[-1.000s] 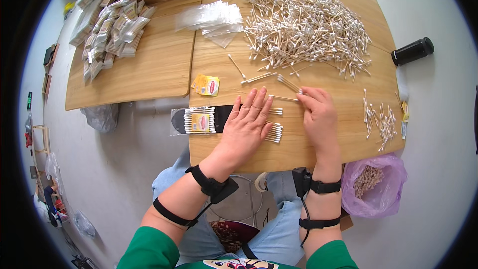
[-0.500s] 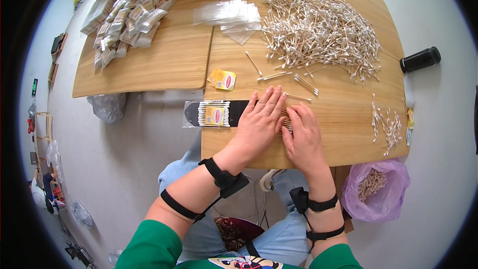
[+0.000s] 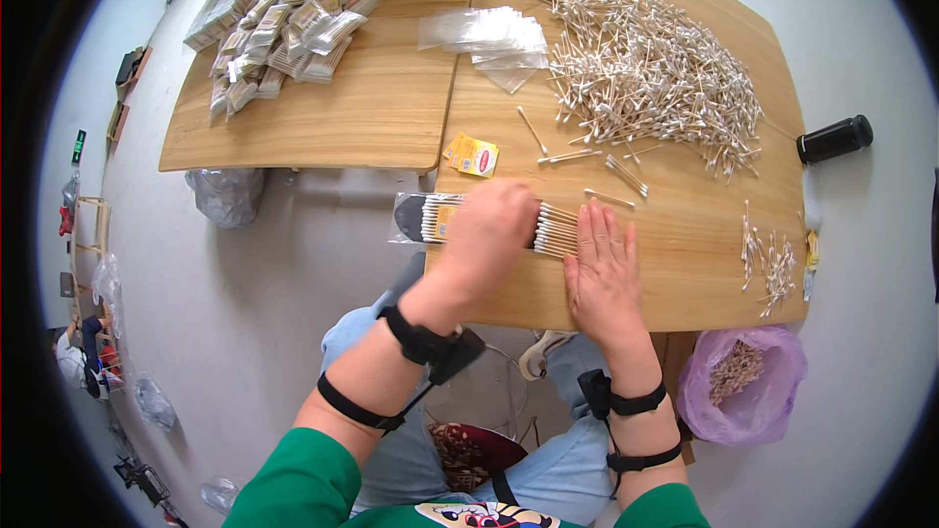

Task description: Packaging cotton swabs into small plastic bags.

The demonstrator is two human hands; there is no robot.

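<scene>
My left hand [image 3: 486, 235], smeared by motion, is above a black strip [image 3: 409, 218]; its fingers look curled, and whether they hold anything cannot be made out. Partly under it, a clear plastic sleeve [image 3: 398, 233] sits over the strip's left end, with cotton swabs [image 3: 429, 219] and a yellow card [image 3: 443, 223] inside. A neat row of swabs [image 3: 556, 231] lies just right of the strip. My right hand [image 3: 604, 274] rests flat at the right end of that row, fingers stretched out.
A big heap of swabs [image 3: 655, 73] covers the far right of the table [image 3: 675, 235]. Clear bags [image 3: 484, 34], yellow cards [image 3: 474, 154] and several loose swabs lie nearer. Filled packs [image 3: 284, 34] are piled far left. A black bottle [image 3: 833, 140] and purple bag [image 3: 743, 411] flank the table.
My left hand has lifted from lying flat and its fingers have curled. My right hand has flattened and straightened its fingers, and the swab row between the hands now shows. The whole view has shifted slightly.
</scene>
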